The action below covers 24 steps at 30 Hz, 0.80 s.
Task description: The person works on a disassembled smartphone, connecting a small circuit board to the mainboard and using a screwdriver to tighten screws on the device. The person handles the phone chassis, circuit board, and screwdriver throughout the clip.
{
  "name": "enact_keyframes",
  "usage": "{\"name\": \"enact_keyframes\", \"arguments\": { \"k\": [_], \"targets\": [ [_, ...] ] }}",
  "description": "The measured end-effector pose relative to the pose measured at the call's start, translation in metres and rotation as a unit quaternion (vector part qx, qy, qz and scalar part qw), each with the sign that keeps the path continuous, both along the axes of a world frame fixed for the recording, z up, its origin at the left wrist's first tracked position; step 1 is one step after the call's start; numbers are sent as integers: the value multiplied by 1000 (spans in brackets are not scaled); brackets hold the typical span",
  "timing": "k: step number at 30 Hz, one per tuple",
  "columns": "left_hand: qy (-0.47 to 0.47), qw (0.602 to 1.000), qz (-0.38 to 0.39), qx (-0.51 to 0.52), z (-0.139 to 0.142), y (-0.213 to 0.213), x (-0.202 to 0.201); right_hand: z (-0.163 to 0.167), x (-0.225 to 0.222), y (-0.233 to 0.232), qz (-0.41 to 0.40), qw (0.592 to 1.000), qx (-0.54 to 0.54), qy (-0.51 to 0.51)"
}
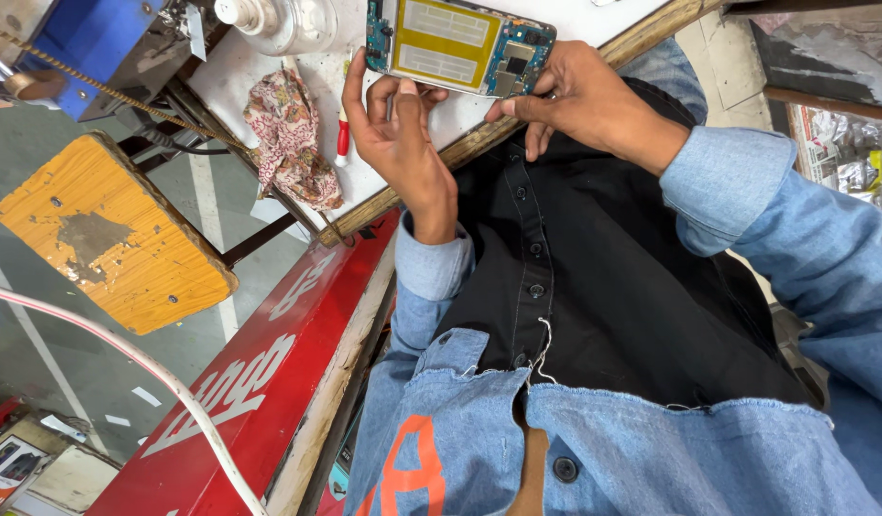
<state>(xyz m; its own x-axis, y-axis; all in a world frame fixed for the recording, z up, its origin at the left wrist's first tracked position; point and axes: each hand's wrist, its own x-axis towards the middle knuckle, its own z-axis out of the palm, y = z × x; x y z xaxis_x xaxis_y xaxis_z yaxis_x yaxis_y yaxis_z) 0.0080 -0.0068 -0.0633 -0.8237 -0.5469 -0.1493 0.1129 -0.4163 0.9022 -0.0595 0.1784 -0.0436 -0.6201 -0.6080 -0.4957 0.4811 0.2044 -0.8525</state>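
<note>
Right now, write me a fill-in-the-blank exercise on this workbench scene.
1. Both hands hold an opened phone whose battery is coloured ____.
2. The left hand grips the phone's ____ end.
3. The floral cloth lies on the ____ tabletop.
4. The wooden stool seat is painted ____.

Missing: yellow; left; white; yellow

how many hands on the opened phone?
2. Left hand grips the opened phone's left end from below; right hand holds its right end. No other person's hands show in view.
</note>
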Motion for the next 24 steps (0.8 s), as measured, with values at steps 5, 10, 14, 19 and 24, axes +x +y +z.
{"name": "enact_keyframes", "arguments": {
  "k": [5, 10, 14, 19, 24],
  "targets": [
    [3, 998, 24, -60, -2, 18, -2, 3, -4, 2, 13, 1000, -13, -20],
    [10, 999, -6, -36, 1, 25, -4, 4, -8, 4, 11, 999, -19, -25],
    [11, 999, -48, -3, 7, 28, -6, 3, -9, 4, 2, 999, -13, -30],
    [7, 996, -88, -3, 12, 28, -8, 2, -9, 4, -10, 999, -20, -35],
    [2, 995, -101, -2, 12, 28, -10, 1, -9, 3, -16, 999, 6, -38]
  ]
}}
